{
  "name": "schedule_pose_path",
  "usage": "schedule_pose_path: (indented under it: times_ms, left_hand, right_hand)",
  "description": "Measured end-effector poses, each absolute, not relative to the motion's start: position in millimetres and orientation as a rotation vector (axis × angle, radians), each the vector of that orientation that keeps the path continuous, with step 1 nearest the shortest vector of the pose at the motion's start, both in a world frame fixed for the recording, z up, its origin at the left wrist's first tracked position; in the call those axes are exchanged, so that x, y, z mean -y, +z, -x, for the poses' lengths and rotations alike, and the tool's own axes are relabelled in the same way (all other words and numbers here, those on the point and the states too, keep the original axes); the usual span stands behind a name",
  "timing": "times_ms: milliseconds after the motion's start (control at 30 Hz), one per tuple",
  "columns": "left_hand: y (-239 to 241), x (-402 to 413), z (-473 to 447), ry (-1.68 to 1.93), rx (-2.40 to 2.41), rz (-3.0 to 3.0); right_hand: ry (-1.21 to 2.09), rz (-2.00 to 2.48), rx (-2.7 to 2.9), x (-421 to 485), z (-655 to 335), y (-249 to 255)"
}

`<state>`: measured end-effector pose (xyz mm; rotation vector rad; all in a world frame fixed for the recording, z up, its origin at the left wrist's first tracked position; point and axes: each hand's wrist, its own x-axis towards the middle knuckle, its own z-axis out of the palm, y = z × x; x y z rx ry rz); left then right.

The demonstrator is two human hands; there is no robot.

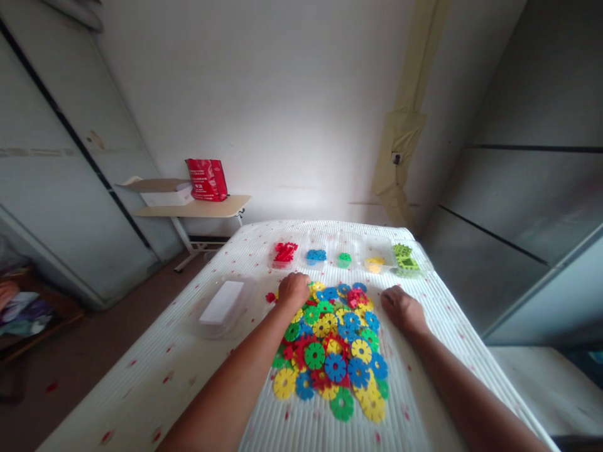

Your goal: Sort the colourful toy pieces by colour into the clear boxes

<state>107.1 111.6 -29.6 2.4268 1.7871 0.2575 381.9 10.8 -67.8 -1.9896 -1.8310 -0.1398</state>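
A loose pile of plastic snowflake discs point(335, 367) in red, yellow, blue and green covers the middle of the table. At the pile's far left corner is my left hand point(294, 290), its fingers curled closed and pointing down; what they pinch, if anything, is hidden. Resting on the cloth just right of the pile, my right hand point(404, 309) has its fingers curled in, with nothing visible in them. Behind the hands stands a row of clear compartments, holding red pieces point(285, 254), blue pieces point(316, 256), green pieces point(345, 260), yellow pieces point(375, 264) and light-green pieces point(405, 258).
Left of the pile sits a clear plastic container point(207, 334) with a white block point(223, 302) in it. A white ribbed cloth point(188, 376) covers the table. Beyond its far left, a small side table point(211, 209) carries a red bag point(207, 180) and a box point(167, 196).
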Motion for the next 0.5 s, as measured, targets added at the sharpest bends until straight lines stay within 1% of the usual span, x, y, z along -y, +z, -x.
schedule_pose_path:
  times_ms: [500]
  left_hand:
    - [-32.7,-116.2,-102.4,0.207,-1.649,-2.451]
  right_hand:
    - [-0.163,2.025,1.834,-11.1,-380.8,-69.2]
